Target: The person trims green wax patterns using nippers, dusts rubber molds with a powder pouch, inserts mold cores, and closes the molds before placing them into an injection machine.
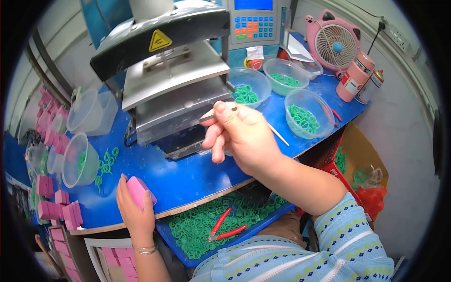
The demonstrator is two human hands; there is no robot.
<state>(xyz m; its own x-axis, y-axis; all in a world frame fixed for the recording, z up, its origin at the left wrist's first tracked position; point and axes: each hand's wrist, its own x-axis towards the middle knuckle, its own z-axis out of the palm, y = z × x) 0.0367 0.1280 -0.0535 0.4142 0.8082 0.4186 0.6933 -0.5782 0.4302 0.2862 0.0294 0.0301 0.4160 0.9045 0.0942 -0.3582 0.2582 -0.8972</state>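
My left hand point(136, 204) is wrapped around a pink block point(140, 191) near the front edge of the blue table point(188, 181). In front of the heat press point(176, 113), my right hand point(239, 129) is raised, thumb and forefinger pinching a slim, flat metal tool point(210, 118); its exact kind is unclear. A thin pointed wooden stick point(280, 136) shows behind my right wrist, and I cannot tell whether it lies on the table. Left of the press, loose green ring-shaped pieces point(108, 162) lie beside a tipped clear bowl point(80, 162).
Clear bowls point(312, 113) with green pieces stand right of the press. A pink fan point(334, 44), a pink bottle point(355, 77) and a spray can point(371, 87) are behind. Below the table edge, red-handled cutters point(226, 228) lie on a blue tray point(176, 254) of green pieces. Pink blocks point(45, 210) sit left.
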